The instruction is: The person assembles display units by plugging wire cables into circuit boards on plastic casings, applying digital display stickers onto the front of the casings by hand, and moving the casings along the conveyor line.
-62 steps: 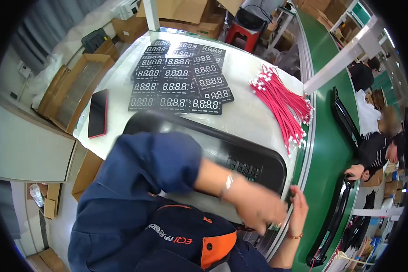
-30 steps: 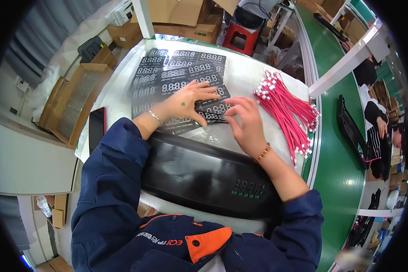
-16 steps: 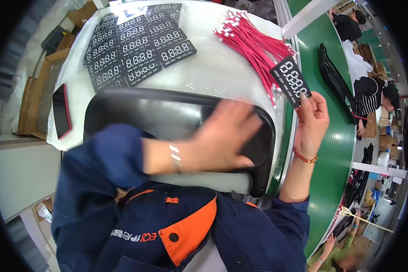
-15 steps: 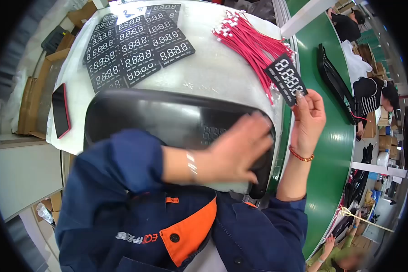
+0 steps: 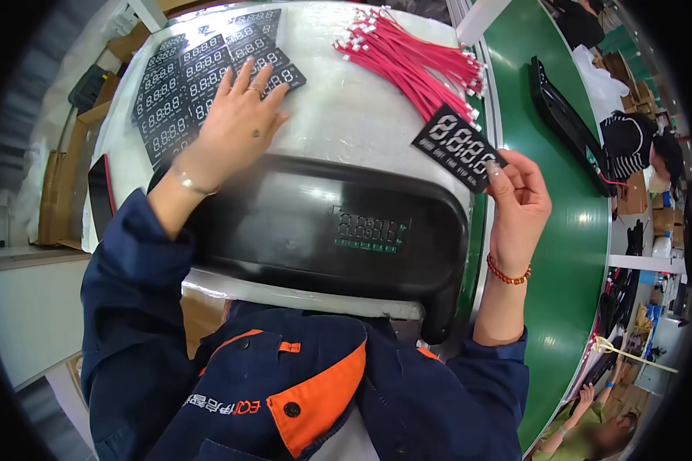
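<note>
My right hand (image 5: pixel 518 194) pinches one corner of a black display label (image 5: pixel 455 142) with white seven-segment digits and small lettering, held up to the right of the table. My left hand (image 5: pixel 234 127) is over the rows of similar display labels (image 5: pixel 161 111) at the table's upper left, its fingers spread across them. Whether the fingertips press on a label cannot be told. In front of me lies a long, glossy black plastic housing (image 5: pixel 277 219). Near its right end a cut-out display window (image 5: pixel 367 229) shows digit outlines and a green strip.
A bundle of red cables (image 5: pixel 400 58) with white connectors lies at the table's upper right. A phone (image 5: pixel 100 196) rests at the left edge. Along the right runs a green conveyor (image 5: pixel 561 269) carrying another black housing (image 5: pixel 561 123). Several co-workers are beyond it.
My left hand has moved from above the housing's right end up and left to the label rows, uncovering the display window. The label in my right hand has shifted left and turned.
</note>
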Demonstrator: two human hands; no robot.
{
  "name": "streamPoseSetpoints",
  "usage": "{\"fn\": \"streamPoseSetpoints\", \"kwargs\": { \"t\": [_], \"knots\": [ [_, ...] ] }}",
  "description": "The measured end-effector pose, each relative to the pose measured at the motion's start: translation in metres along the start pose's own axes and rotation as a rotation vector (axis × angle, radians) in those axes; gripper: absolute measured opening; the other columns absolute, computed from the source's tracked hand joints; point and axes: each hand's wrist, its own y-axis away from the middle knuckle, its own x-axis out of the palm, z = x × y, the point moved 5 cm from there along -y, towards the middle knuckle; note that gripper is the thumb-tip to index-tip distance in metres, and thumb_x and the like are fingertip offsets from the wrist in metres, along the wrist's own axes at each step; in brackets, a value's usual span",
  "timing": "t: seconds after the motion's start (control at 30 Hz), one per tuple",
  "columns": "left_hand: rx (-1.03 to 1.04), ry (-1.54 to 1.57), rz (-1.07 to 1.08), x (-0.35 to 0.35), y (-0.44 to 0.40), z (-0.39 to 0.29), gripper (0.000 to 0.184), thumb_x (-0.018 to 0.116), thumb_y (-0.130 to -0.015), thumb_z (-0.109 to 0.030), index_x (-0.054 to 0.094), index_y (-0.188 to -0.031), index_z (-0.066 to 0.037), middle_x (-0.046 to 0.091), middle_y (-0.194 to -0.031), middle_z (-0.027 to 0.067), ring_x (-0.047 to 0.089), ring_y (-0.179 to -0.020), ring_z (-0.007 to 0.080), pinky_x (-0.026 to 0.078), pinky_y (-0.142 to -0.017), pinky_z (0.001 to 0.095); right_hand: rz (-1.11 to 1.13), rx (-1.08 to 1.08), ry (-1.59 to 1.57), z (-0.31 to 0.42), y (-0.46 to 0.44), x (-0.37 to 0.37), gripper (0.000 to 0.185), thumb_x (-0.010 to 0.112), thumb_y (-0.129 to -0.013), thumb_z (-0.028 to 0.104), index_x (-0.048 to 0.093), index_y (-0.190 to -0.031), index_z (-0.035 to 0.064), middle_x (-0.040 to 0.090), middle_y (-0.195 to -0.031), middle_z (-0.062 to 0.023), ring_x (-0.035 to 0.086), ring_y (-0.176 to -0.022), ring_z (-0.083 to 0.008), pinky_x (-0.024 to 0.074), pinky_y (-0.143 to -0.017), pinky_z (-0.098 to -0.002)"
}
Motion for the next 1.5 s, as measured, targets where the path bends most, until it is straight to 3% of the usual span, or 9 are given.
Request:
{"fn": "streamPoseSetpoints", "kwargs": {
  "t": [0.03,0.1,0.13,0.2,0.33,0.73,1.0,1.23,1.5],
  "knots": [
    [-0.164,0.099,-0.137,-0.013,0.008,0.009,0.054,0.062,-0.091,-0.036,0.054,-0.136,-0.007,0.048,-0.143,0.0199,0.042,-0.134,0.0417,0.034,-0.112,0.0488,0.077,-0.016,0.049,0.002,0.006,0.008,0.025,0.070,-0.088,-0.004,0.066,-0.112,-0.0017,0.066,-0.086,-0.0003,0.061,-0.076,-0.0053,0.0477,-0.068,-0.0179],
    [-0.056,0.576,-0.027,-0.040,0.028,-0.038,0.069,0.066,-0.087,-0.045,0.049,-0.139,-0.003,0.041,-0.149,0.0202,0.035,-0.140,0.0412,0.028,-0.115,0.0526,0.137,0.080,0.112,0.007,0.020,0.022,0.025,0.071,-0.087,-0.004,0.066,-0.111,-0.0015,0.067,-0.086,-0.0003,0.061,-0.076,-0.0047,0.0473,-0.067,-0.0176],
    [-0.068,0.580,-0.014,-0.043,0.042,-0.055,0.069,0.066,-0.087,-0.045,0.049,-0.139,-0.003,0.041,-0.149,0.0202,0.035,-0.140,0.0412,0.028,-0.115,0.0526,0.196,0.153,0.169,0.009,0.027,0.032,0.025,0.071,-0.087,-0.004,0.067,-0.111,-0.0013,0.067,-0.085,-0.0002,0.061,-0.075,-0.0040,0.0469,-0.066,-0.0172],
    [0.048,0.650,0.050,-0.045,0.062,-0.084,0.087,0.073,-0.077,-0.054,0.045,-0.143,-0.004,0.034,-0.155,0.0187,0.030,-0.144,0.0393,0.025,-0.117,0.0534,0.269,0.227,0.217,0.002,0.039,0.042,0.025,0.072,-0.086,-0.004,0.068,-0.111,-0.0010,0.067,-0.085,-0.0001,0.061,-0.075,-0.0034,0.0465,-0.066,-0.0169],
    [-0.029,0.650,0.014,-0.039,0.070,-0.083,0.103,0.079,-0.066,-0.059,0.042,-0.145,-0.005,0.031,-0.157,0.0167,0.030,-0.145,0.0376,0.024,-0.117,0.0525,0.382,0.308,0.163,-0.023,0.060,0.051,0.025,0.072,-0.086,-0.004,0.069,-0.111,-0.0011,0.070,-0.086,-0.0019,0.061,-0.075,-0.0028,0.0468,-0.065,-0.0165],
    [-0.059,0.726,-0.044,-0.033,0.073,-0.081,0.105,0.081,-0.061,-0.059,0.044,-0.144,-0.006,0.033,-0.157,0.0127,0.031,-0.145,0.0347,0.026,-0.117,0.0524,0.381,0.267,0.261,-0.019,0.063,0.048,0.027,0.074,-0.084,-0.006,0.069,-0.110,-0.0013,0.071,-0.087,-0.0022,0.062,-0.073,-0.0038,0.0480,-0.064,-0.0165],
    [-0.062,0.698,-0.046,-0.035,0.072,-0.081,0.097,0.080,-0.066,-0.056,0.046,-0.141,-0.005,0.035,-0.155,0.0133,0.033,-0.144,0.0325,0.027,-0.118,0.0493,0.376,0.265,0.217,-0.020,0.064,0.048,0.027,0.074,-0.084,-0.006,0.069,-0.110,-0.0013,0.070,-0.087,-0.0025,0.062,-0.074,-0.0039,0.0483,-0.065,-0.0167],
    [-0.068,0.717,-0.053,-0.034,0.071,-0.082,0.104,0.082,-0.060,-0.059,0.046,-0.144,-0.009,0.036,-0.155,0.0133,0.033,-0.144,0.0356,0.027,-0.116,0.0527,0.353,0.304,0.236,-0.022,0.065,0.049,0.027,0.074,-0.083,-0.007,0.069,-0.109,-0.0025,0.067,-0.082,-0.0007,0.057,-0.069,-0.0034,0.0424,-0.059,-0.0173],
    [-0.070,0.700,-0.041,-0.035,0.069,-0.084,0.105,0.081,-0.058,-0.061,0.048,-0.142,-0.008,0.038,-0.154,0.0144,0.034,-0.143,0.0365,0.027,-0.115,0.0542,0.396,0.330,0.249,-0.024,0.066,0.046,0.027,0.072,-0.084,-0.007,0.068,-0.110,-0.0029,0.070,-0.091,-0.0032,0.061,-0.075,-0.0040,0.0460,-0.064,-0.0169]
  ]
}}
